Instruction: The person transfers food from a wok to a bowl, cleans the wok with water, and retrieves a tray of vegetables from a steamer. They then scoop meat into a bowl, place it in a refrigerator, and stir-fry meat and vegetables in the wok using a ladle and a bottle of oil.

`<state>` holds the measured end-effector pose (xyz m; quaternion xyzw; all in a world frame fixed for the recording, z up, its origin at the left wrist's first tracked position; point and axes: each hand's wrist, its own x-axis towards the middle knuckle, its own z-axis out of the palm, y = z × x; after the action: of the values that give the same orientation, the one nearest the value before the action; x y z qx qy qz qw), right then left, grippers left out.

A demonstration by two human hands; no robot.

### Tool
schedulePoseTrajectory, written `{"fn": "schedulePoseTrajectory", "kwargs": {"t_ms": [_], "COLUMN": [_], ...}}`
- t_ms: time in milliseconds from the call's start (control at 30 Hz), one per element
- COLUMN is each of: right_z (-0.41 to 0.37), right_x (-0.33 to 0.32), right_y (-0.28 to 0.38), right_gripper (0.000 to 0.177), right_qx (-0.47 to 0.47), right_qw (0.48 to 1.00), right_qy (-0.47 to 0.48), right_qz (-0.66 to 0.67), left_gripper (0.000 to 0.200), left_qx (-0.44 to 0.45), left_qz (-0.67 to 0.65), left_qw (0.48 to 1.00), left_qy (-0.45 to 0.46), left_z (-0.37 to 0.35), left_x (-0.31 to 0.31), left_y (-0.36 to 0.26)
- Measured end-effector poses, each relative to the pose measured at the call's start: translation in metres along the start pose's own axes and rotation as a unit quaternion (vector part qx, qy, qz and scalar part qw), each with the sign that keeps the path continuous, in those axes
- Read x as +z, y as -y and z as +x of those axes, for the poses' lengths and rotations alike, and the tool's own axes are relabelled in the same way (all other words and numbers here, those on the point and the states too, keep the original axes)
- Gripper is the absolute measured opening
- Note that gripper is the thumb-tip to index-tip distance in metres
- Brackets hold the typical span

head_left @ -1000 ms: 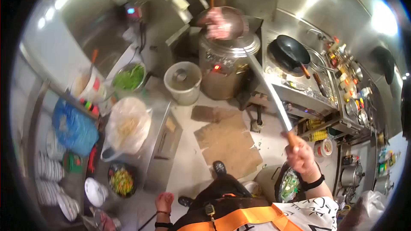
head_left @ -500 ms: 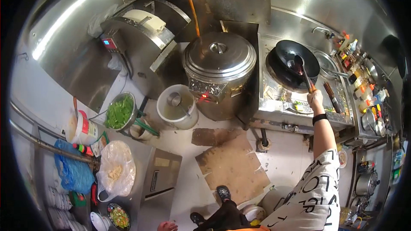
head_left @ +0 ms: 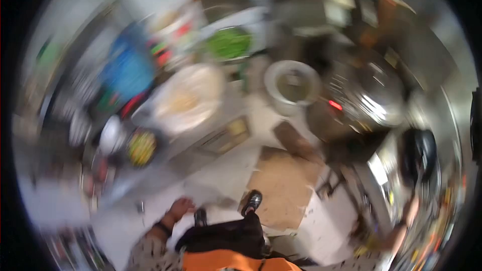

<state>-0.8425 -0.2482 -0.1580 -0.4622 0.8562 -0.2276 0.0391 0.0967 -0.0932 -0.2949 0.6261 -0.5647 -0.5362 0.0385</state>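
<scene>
Everything is smeared by motion. My right hand (head_left: 412, 212) reaches to the far right, closed round the handle of a ladle whose bowl end is too blurred to make out. Beyond it sits the black wok (head_left: 426, 153) on the stove. My left hand (head_left: 182, 207) hangs low over the floor, near my shoe, with its fingers loosely apart and nothing seen in it. Left of it, on the steel counter, are a dish of chopped mixed vegetables (head_left: 142, 147) and a white bowl (head_left: 111, 134).
A large lidded steel pot (head_left: 374, 90) stands beside a white bucket (head_left: 292, 85) of liquid. Green leaves (head_left: 229, 42) fill a bowl at the back. A plastic bag of pale food (head_left: 186, 101) and a blue bag (head_left: 129, 65) lie left. Cardboard (head_left: 281, 185) covers part of the floor.
The view has swung left, bringing the counter nearer the middle and pushing the stove to the right edge. My left hand shows more fully. My right hand stays by the wok.
</scene>
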Motion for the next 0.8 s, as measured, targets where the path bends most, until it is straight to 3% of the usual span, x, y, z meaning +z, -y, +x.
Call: {"fn": "schedulePoseTrajectory", "kwargs": {"t_ms": [33,67,100,133,167,200,267,300,333,367,400,433,467,500,533,567,633,700,733,800], "right_z": [0.001,0.003,0.003,-0.041,-0.069,-0.091,-0.137,-0.186,-0.262,-0.315,-0.383,-0.438,-0.496,-0.547,-0.587,-0.627,-0.697,-0.753,-0.776,-0.813], "right_x": [0.004,0.008,0.018,0.014,0.034,0.064,0.152,0.165,0.178,0.200,0.194,0.204,0.200,0.197,0.200,0.227,0.277,0.334,0.349,0.368], "right_y": [0.030,0.059,0.094,0.237,0.267,0.284,0.324,0.390,0.456,0.496,0.549,0.587,0.628,0.667,0.703,0.726,0.777,0.827,0.849,0.878], "right_gripper": [0.042,0.051,0.048,0.034,0.032,0.030,0.037,0.031,0.025,0.022,0.020,0.023,0.025,0.027,0.030,0.033,0.034,0.033,0.033,0.030], "right_qx": [-0.062,-0.117,-0.152,-0.430,-0.281,-0.079,-0.180,-0.033,-0.210,-0.238,-0.327,-0.439,-0.387,-0.329,-0.377,-0.375,-0.247,-0.078,-0.081,-0.016], "right_qw": [0.989,0.958,0.945,0.842,0.924,0.860,0.886,0.758,0.826,0.796,0.731,0.650,0.611,0.565,0.543,0.520,0.477,0.464,0.467,0.530], "right_qy": [-0.016,-0.046,-0.087,-0.304,-0.142,0.063,0.166,0.298,0.262,0.357,0.448,0.476,0.577,0.670,0.686,0.689,0.752,0.811,0.814,0.800], "right_qz": [-0.137,-0.259,-0.277,-0.121,0.218,0.499,0.395,0.580,0.454,0.426,0.397,0.398,0.379,0.351,0.304,0.338,0.381,0.348,0.336,0.283], "left_gripper": [0.021,0.019,0.020,0.022,0.022,0.022,0.023,0.022,0.022,0.020,0.019,0.016,0.016,0.016,0.016,0.018,0.019,0.020,0.018,0.015], "left_qx": [-0.130,-0.134,-0.156,-0.139,-0.138,-0.137,-0.161,-0.167,-0.165,-0.154,-0.144,-0.149,-0.145,-0.158,-0.172,-0.141,-0.150,-0.159,-0.140,-0.121], "left_qz": [-0.375,-0.447,-0.457,-0.523,-0.502,-0.518,-0.552,-0.569,-0.583,-0.591,-0.598,-0.618,-0.628,-0.665,-0.699,-0.690,-0.701,-0.706,-0.711,-0.723], "left_qw": [0.912,0.871,0.859,0.822,0.832,0.817,0.783,0.759,0.746,0.727,0.707,0.675,0.662,0.609,0.555,0.549,0.496,0.448,0.423,0.388], "left_qy": [-0.105,-0.153,-0.169,-0.178,-0.190,-0.215,-0.238,-0.267,-0.278,-0.315,-0.350,-0.374,-0.383,-0.402,-0.417,-0.451,-0.490,-0.526,-0.544,-0.559], "left_z": [-0.008,-0.011,-0.021,-0.028,-0.035,-0.045,-0.061,-0.076,-0.091,-0.105,-0.119,-0.129,-0.146,-0.165,-0.183,-0.191,-0.224,-0.255,-0.268,-0.284], "left_x": [-0.005,0.002,-0.003,0.001,0.006,0.011,0.014,0.013,0.014,0.013,0.014,0.015,0.005,-0.008,-0.017,-0.014,-0.039,-0.069,-0.077,-0.083], "left_y": [-0.054,-0.051,-0.059,-0.050,-0.034,-0.016,0.022,0.037,0.057,0.083,0.110,0.138,0.155,0.168,0.187,0.220,0.247,0.273,0.284,0.305]}}
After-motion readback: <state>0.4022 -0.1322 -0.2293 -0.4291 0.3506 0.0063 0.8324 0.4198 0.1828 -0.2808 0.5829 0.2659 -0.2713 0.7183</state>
